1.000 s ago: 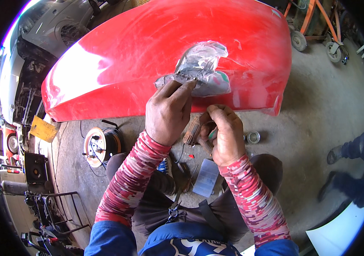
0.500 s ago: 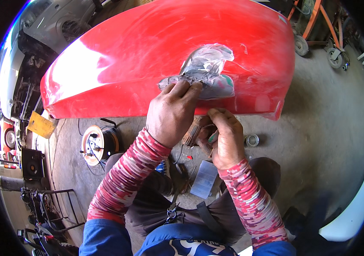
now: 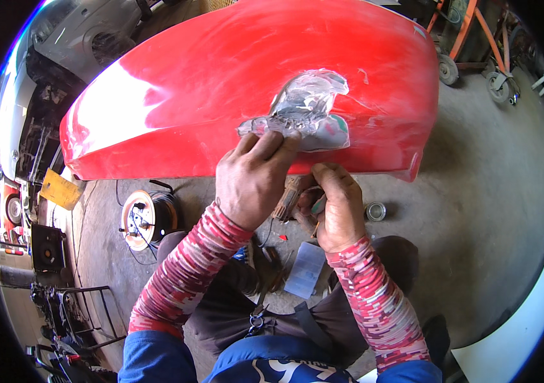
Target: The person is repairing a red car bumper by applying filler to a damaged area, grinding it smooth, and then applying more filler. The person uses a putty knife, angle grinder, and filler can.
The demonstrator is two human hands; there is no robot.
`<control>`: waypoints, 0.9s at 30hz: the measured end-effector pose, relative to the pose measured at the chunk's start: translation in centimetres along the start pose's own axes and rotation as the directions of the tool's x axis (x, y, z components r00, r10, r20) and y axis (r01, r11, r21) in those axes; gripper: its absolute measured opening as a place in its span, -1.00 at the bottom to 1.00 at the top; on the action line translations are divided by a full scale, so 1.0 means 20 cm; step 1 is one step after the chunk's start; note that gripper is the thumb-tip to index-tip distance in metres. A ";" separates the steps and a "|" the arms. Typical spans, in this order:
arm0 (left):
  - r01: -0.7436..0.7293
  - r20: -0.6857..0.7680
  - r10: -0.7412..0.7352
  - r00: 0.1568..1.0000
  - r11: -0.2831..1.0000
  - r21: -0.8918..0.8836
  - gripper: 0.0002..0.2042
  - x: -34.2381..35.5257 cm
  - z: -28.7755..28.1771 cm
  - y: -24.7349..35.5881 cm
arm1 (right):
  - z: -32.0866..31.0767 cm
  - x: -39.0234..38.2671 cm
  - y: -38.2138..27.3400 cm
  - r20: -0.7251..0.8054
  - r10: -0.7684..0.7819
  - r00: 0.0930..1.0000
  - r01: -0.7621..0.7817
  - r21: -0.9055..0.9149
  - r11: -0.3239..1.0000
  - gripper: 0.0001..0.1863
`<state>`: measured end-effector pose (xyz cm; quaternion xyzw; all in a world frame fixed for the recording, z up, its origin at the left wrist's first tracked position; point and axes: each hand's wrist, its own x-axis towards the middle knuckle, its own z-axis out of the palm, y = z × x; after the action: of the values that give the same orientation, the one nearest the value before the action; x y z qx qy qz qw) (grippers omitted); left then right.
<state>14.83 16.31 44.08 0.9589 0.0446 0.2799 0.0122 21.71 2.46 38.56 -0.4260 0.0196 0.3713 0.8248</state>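
Observation:
A large curved red car panel (image 3: 208,96) lies across the upper middle, with a bare grey and whitish sanded patch (image 3: 313,92). My left hand (image 3: 253,175) rests at the patch's lower left part, its fingers bent and drawn in; the fingertips and whatever may be under them are hidden. To its right, my right hand (image 3: 340,207) is closed at the panel's lower edge, thumb against the red surface and fingers curled below. A small greenish spot shows beside those fingers. Between the two hands, below the panel, is a brownish-orange ribbed object (image 3: 288,198), partly covered.
A cable reel (image 3: 141,220) stands on the floor at left, near a yellow sheet (image 3: 61,189). A small round tin (image 3: 376,211) and a clear plastic box (image 3: 305,269) lie below the panel. Orange wheeled frames (image 3: 463,38) stand at upper right; a white panel (image 3: 514,338) lies lower right.
My left hand has slid a little down toward me along the patch, baring more of its grey surface. My right hand stays at the panel's edge.

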 end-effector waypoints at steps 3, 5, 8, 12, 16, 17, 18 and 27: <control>0.028 -0.016 -0.028 0.999 0.999 -0.032 -0.59 -0.01 0.02 0.00 | 0.00 0.01 0.00 -0.004 -0.001 1.000 0.001 -0.007 1.000 -0.80; 0.050 -0.009 -0.050 0.999 0.997 -0.058 -0.59 -0.01 0.02 -0.02 | 0.00 0.00 0.00 -0.012 0.000 1.000 0.000 -0.004 1.000 -0.80; 0.037 -0.016 -0.038 0.999 0.998 -0.054 -0.58 0.01 0.04 -0.03 | 0.01 0.00 -0.01 -0.020 0.007 1.000 -0.008 -0.009 1.000 -0.80; -0.023 -0.024 0.023 0.999 1.000 0.006 -0.52 0.01 0.07 -0.04 | 0.01 -0.01 -0.02 -0.018 0.036 0.999 -0.036 0.005 0.999 -0.79; -0.031 -0.037 0.031 0.999 1.000 0.000 -0.51 0.00 0.09 -0.03 | 0.00 0.00 -0.02 -0.008 0.034 0.999 -0.034 -0.001 0.999 -0.80; -0.040 -0.043 0.040 0.998 0.999 -0.001 -0.51 0.01 0.09 -0.02 | 0.00 0.00 -0.02 -0.010 0.035 0.999 -0.035 0.000 0.999 -0.80; -0.038 -0.042 0.038 0.998 0.999 0.006 -0.51 0.01 0.09 -0.02 | 0.00 0.00 -0.01 -0.002 0.031 1.000 -0.031 0.000 1.000 -0.80; 0.242 0.287 -0.220 0.932 0.970 -0.040 -0.47 -0.03 -0.01 0.12 | -0.01 0.01 0.00 0.087 0.007 0.996 -0.007 0.001 1.000 -0.80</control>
<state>14.42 13.94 44.04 0.9758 0.1443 0.1393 0.0872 21.91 2.55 38.28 -0.4088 -0.0144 0.3922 0.8239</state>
